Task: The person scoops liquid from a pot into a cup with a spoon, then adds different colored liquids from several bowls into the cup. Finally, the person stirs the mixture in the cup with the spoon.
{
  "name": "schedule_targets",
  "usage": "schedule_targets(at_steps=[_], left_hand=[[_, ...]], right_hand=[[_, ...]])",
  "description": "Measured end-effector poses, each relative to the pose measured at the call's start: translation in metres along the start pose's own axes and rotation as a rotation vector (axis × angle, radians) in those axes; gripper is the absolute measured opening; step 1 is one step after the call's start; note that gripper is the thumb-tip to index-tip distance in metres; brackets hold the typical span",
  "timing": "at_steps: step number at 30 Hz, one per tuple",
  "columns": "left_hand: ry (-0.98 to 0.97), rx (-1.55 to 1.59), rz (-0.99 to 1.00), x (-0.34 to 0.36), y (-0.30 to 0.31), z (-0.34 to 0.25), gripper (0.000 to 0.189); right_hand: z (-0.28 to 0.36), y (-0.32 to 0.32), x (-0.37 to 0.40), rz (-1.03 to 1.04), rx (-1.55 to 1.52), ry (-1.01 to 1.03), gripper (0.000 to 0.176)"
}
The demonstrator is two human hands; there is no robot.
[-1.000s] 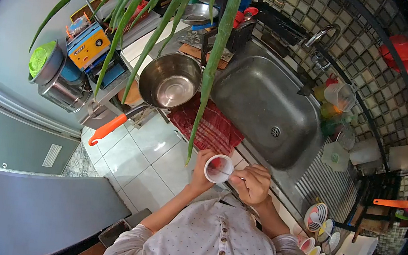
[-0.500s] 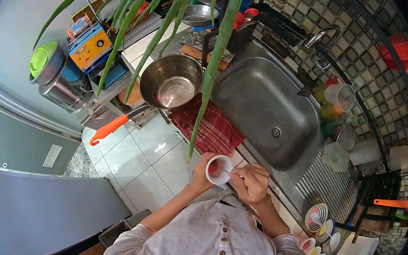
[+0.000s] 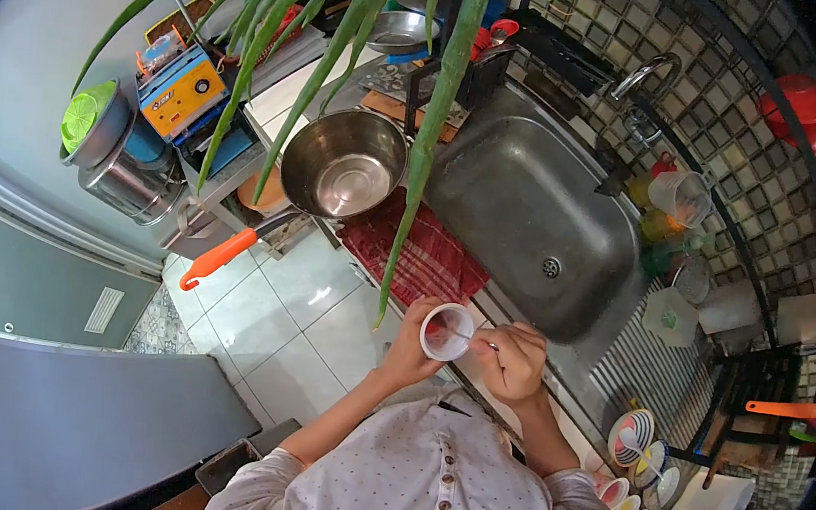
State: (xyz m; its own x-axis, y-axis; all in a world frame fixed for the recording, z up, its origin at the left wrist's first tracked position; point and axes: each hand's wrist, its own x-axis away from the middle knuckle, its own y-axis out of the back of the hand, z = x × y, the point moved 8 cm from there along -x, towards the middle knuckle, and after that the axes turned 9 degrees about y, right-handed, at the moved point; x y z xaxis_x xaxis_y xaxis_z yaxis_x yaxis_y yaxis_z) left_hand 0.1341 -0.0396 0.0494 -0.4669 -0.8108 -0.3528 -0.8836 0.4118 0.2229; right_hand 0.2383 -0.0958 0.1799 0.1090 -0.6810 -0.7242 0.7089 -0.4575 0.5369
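A small white cup (image 3: 461,326) with something red inside is held in front of my shirt, its mouth tilted up toward me. My left hand (image 3: 406,352) wraps around the cup from the left side. In my right hand (image 3: 516,364) the fingers are closed around a thin metal spoon (image 3: 462,336). The spoon's shaft reaches over the rim into the cup, and its bowl is hidden there. Just beyond the hands, a red checked cloth (image 3: 424,260) hangs over the counter edge.
Ahead on the right is a steel sink (image 3: 497,180) with a tap (image 3: 640,75). A steel pan (image 3: 321,175) with an orange handle sticks out past the counter's left end. Several cups (image 3: 614,492) and patterned bowls (image 3: 632,429) stand at lower right. Long green leaves (image 3: 423,156) hang overhead.
Both hands have shifted slightly right and up, carrying the cup. My right hand has turned a little, and more of the spoon's shaft shows inside the cup.
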Motion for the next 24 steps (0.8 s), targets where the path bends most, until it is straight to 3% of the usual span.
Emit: schedule_targets(at_steps=[5, 8, 10, 16, 19, 24], left_hand=[[0.067, -0.036, 0.036, 0.000, -0.002, 0.002, 0.058], [0.061, -0.152, -0.045, -0.001, 0.005, -0.002, 0.058], [-0.061, -0.268, -0.046, 0.004, 0.003, -0.003, 0.062], [-0.015, -0.132, -0.131, 0.003, 0.011, -0.003, 0.059], [0.073, -0.158, -0.085, 0.011, 0.005, 0.019, 0.061], [0.042, -0.122, -0.046, 0.006, 0.008, -0.001, 0.068]], right_hand=[[-0.003, 0.000, -0.001, 0.032, -0.010, -0.008, 0.009], [0.001, 0.000, -0.003, 0.030, -0.085, 0.018, 0.008], [0.001, -0.001, -0.002, 0.020, -0.086, -0.013, 0.009], [0.002, 0.000, -0.004, 0.044, -0.089, -0.005, 0.009], [0.001, -0.002, -0.004, 0.047, -0.090, -0.001, 0.009], [0.003, -0.003, -0.004, 0.023, -0.142, -0.011, 0.009]])
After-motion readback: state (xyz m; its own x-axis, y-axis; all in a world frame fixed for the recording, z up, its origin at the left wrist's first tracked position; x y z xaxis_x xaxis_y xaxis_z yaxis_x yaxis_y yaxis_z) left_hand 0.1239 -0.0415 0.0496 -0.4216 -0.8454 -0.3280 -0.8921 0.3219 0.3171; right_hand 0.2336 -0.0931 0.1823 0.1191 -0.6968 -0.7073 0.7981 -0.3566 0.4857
